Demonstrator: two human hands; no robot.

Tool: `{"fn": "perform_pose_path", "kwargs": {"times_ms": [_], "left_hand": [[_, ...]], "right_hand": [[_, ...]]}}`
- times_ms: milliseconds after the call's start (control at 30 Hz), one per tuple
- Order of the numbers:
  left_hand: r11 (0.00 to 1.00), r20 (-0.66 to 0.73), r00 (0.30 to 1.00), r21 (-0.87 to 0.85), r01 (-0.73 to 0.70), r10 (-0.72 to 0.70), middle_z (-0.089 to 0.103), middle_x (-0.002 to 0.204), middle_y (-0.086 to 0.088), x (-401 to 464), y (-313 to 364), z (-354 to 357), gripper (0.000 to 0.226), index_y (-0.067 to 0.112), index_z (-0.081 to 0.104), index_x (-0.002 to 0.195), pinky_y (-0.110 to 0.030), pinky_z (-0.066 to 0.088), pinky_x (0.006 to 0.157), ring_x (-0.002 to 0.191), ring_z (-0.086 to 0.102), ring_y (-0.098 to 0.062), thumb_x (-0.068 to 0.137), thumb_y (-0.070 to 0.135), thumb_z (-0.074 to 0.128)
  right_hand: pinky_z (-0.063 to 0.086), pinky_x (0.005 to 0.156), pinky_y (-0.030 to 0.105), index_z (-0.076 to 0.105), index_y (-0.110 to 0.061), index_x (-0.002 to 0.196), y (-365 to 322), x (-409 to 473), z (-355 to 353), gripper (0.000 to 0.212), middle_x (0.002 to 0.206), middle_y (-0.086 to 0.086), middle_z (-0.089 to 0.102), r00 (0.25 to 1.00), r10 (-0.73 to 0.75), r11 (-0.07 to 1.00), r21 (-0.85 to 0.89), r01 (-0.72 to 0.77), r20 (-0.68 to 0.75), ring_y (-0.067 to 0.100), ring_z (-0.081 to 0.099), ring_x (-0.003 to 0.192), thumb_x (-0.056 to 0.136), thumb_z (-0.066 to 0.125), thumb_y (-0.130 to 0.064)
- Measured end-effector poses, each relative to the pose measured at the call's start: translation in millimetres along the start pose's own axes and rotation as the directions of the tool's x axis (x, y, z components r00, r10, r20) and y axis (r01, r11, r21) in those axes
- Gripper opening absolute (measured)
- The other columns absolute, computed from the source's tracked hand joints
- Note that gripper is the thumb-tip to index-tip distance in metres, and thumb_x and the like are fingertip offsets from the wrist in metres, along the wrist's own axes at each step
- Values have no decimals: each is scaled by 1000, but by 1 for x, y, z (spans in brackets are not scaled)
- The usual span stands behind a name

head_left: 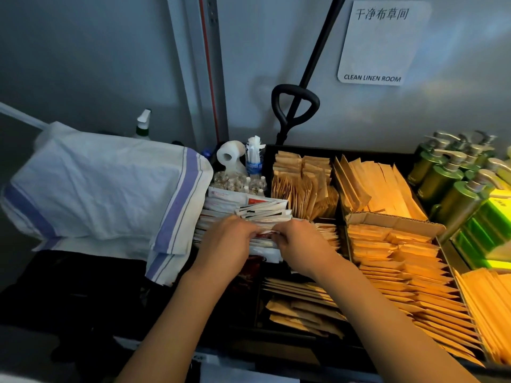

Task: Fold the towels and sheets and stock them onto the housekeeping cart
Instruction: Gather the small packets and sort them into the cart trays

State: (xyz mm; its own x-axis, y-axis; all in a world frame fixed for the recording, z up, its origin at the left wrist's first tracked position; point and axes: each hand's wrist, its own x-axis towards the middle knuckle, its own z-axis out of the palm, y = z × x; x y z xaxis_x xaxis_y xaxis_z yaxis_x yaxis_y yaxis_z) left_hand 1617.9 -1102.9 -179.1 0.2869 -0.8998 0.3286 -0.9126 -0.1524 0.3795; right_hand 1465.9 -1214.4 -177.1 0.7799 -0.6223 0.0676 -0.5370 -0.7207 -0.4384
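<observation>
A folded white cloth with blue stripes (105,189) lies draped over the left end of the housekeeping cart's top tray (345,150). Both hands reach into a compartment of white and red sachets (249,208) near the tray's left middle. My left hand (226,241) has its fingers curled into the sachet stack. My right hand (298,241) pinches sachets beside it, thumb and fingers bent. The fingertips of both hands are partly buried among the packets.
Brown paper packets (387,261) fill several tray compartments to the right. Green pump bottles (453,178) stand at the far right. A toilet roll (231,156), small water bottles (254,161), a spray bottle (142,125) and a black handle (294,106) stand behind. A "Clean Linen Room" sign (378,42) hangs on the wall.
</observation>
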Motion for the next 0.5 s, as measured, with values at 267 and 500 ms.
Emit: {"fn": "perform_pose_path", "kwargs": {"times_ms": [267, 500], "left_hand": [[987, 122, 992, 160, 11, -31, 72, 91, -2, 10, 0, 5, 42, 49, 69, 122, -32, 39, 63, 86, 67, -28, 95, 19, 56], [983, 213, 970, 163, 82, -116, 74, 98, -3, 16, -4, 9, 33, 34, 76, 113, -36, 51, 73, 89, 67, -27, 96, 16, 55]], "right_hand": [[48, 65, 36, 59, -24, 75, 2, 15, 0, 25, 80, 4, 66, 984, 64, 997, -61, -54, 166, 25, 61, 77, 99, 53, -22], [40, 66, 30, 62, -23, 82, 1, 17, 0, 21, 83, 5, 63, 983, 79, 997, -27, -75, 166, 26, 60, 79, 100, 51, -22]]}}
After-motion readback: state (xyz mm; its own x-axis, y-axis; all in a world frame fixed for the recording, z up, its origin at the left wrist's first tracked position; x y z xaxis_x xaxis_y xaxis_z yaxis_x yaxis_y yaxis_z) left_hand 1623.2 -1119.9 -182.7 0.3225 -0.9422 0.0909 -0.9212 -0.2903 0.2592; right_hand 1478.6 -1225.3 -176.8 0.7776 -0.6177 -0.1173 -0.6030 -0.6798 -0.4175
